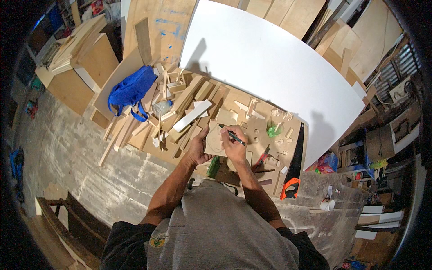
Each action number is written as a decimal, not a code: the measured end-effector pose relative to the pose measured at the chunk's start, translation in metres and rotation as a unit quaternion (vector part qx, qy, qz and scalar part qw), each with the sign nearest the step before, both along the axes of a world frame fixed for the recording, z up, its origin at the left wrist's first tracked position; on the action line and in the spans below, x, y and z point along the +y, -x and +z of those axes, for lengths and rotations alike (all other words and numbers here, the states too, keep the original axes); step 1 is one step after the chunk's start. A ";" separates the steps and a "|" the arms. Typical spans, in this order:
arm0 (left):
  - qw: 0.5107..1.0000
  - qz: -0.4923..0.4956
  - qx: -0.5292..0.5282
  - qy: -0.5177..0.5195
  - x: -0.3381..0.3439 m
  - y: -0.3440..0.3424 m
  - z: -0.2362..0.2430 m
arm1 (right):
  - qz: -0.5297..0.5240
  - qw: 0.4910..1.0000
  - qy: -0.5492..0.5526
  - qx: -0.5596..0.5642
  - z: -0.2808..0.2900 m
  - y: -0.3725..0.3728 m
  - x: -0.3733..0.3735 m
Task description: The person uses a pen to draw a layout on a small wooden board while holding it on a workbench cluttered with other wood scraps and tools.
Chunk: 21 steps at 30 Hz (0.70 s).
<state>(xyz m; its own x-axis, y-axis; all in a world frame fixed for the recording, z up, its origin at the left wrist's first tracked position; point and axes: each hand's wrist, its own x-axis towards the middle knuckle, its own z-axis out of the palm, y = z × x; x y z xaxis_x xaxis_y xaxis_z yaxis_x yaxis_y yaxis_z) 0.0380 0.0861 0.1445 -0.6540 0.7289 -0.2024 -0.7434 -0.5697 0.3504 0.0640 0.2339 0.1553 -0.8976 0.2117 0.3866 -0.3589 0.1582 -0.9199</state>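
Observation:
My left hand [197, 146] grips the left edge of a small, thin wooden board [215, 143], holding it above the worktable [234, 96]. Faint curved lines show on the board's face. In my right hand [236, 147] is a dark pen [236, 137], pinched between the fingers, its tip over the board's upper part; whether it touches cannot be made out. Just below the board lies a green bottle [213, 166], partly hidden. A red utility knife [261, 159] rests right of my right hand. Farther off sits a small wooden model plane [250, 109].
An orange-handled handsaw [290, 188] lies along the table's right edge. Small cut wood pieces surround a green plastic container [273, 129]. Wood strips [191, 96], a clear bottle [162, 107] and a blue bag [130, 90] crowd the left. A large white panel [265, 49] stands behind.

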 end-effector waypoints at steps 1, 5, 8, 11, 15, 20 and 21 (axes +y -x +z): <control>1.000 -0.006 0.000 0.001 0.000 0.000 0.000 | -0.003 1.000 0.003 0.000 0.000 0.000 0.000; 0.999 0.004 -0.020 0.042 0.004 -0.001 0.002 | 0.006 0.999 -0.045 -0.021 -0.002 -0.004 0.005; 0.997 0.016 -0.020 0.078 0.005 0.001 -0.004 | 0.017 0.998 -0.065 -0.007 0.008 -0.007 0.002; 0.996 0.006 0.002 0.088 0.002 0.002 -0.004 | 0.034 0.995 -0.093 -0.002 0.012 -0.007 0.002; 0.992 -0.019 0.007 0.126 -0.003 -0.001 0.019 | 0.047 0.991 -0.128 -0.002 0.013 -0.006 0.004; 0.988 0.005 0.001 0.153 -0.001 -0.001 0.019 | 0.085 0.987 -0.139 0.003 0.016 -0.006 0.004; 0.989 -0.003 -0.004 0.146 -0.002 -0.001 0.019 | 0.087 0.985 -0.149 -0.003 0.018 -0.007 0.004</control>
<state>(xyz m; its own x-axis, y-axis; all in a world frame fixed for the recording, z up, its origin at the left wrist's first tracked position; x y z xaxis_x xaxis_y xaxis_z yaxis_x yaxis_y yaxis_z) 0.0393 0.0841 0.1639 -0.6482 0.6419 -0.4098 -0.7492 -0.4410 0.4942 0.0706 0.2382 0.1733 -0.9128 -0.0676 0.4028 -0.3990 0.3586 -0.8439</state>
